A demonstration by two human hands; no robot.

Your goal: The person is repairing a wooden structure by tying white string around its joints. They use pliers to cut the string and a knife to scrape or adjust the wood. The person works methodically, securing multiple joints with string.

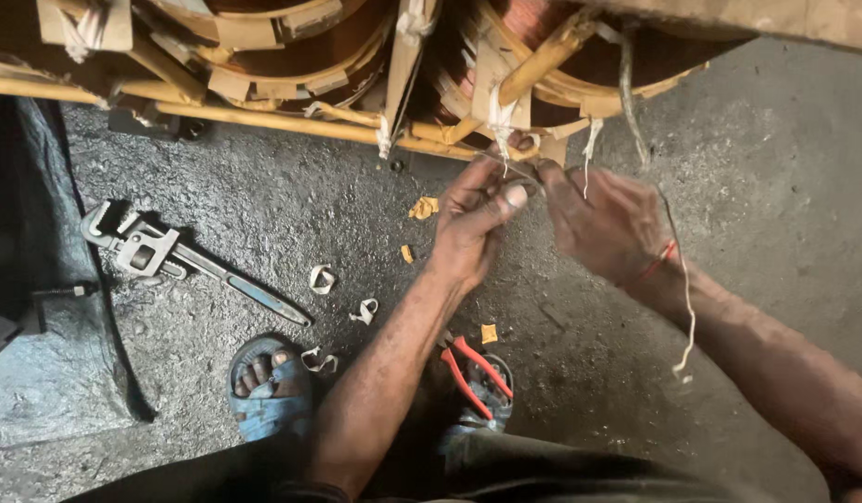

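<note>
My left hand [476,216] and my right hand [606,222] meet just below the copper-wound coils [291,47] with yellow insulating sleeves. Both pinch a thin wire or string [524,172] between thumb and fingers. A white cord [684,307] hangs down over my right wrist, which wears a red thread. White ties [498,119] dangle from the coil frame right above my fingers.
A pipe wrench [170,259] lies on the dark floor at left. Red-handled pliers [473,368] rest by my right foot. My left foot in a blue sandal [268,387] is near white tape scraps [321,278] and yellow bits [424,207]. A blue sheet [49,373] covers the left edge.
</note>
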